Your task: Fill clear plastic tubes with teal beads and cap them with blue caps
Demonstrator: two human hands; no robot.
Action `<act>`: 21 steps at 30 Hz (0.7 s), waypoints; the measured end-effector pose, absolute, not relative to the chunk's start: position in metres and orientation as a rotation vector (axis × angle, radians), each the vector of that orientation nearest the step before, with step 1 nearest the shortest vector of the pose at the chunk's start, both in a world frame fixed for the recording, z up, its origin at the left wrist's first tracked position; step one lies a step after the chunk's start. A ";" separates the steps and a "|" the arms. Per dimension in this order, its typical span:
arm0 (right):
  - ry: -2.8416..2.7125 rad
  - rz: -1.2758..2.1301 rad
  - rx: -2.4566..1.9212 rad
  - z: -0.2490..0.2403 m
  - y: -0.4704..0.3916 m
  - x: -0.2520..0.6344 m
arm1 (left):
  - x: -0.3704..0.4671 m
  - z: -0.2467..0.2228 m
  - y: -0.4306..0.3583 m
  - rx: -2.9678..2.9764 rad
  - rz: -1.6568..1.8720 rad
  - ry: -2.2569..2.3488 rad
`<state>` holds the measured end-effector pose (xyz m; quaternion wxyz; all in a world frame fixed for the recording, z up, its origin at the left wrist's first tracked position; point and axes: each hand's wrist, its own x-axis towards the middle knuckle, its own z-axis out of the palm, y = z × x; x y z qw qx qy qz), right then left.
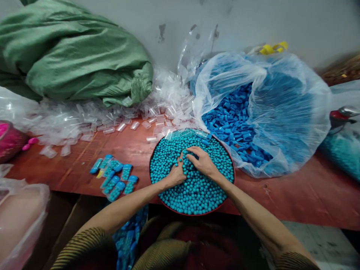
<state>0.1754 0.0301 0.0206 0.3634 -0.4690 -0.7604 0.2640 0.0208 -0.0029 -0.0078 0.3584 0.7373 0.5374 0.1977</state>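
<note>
Both hands are over a round red-rimmed tub full of turquoise beads. My left hand lies low on the beads near the middle, its fingers closed; what they hold, if anything, is hard to make out. A few beads show at its fingertips. Just to its right, my right hand is curved above the beads, fingers apart and pointing toward the left hand, with nothing clearly in them. Several clear plastic tubes and a blue cap rest on the beads at the tub's far side.
Filled, blue-capped tubes lie left of the tub on the red table. Loose clear tubes pile up behind, below a green sack. On the right, an open plastic bag spills blue caps. A pink-filled container stands far left.
</note>
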 end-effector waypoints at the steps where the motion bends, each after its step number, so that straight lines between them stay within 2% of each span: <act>1: -1.961 0.607 -1.238 0.024 0.035 0.182 | 0.019 -0.004 -0.007 1.864 0.543 1.421; 5: -2.041 0.195 -1.662 0.030 0.059 0.202 | 0.018 0.009 -0.022 1.793 0.695 1.567; 8: -2.203 0.027 -1.904 0.026 0.071 0.205 | 0.020 0.014 -0.027 1.845 0.735 1.631; 11: -2.258 0.066 -1.908 0.022 0.069 0.207 | 0.021 0.016 -0.026 1.886 0.717 1.632; 17: -2.433 0.117 -1.648 0.023 0.042 0.229 | 0.018 0.021 -0.020 1.799 0.698 1.610; 21: -2.368 0.362 -1.508 0.019 0.039 0.231 | 0.015 0.020 -0.018 1.747 0.668 1.573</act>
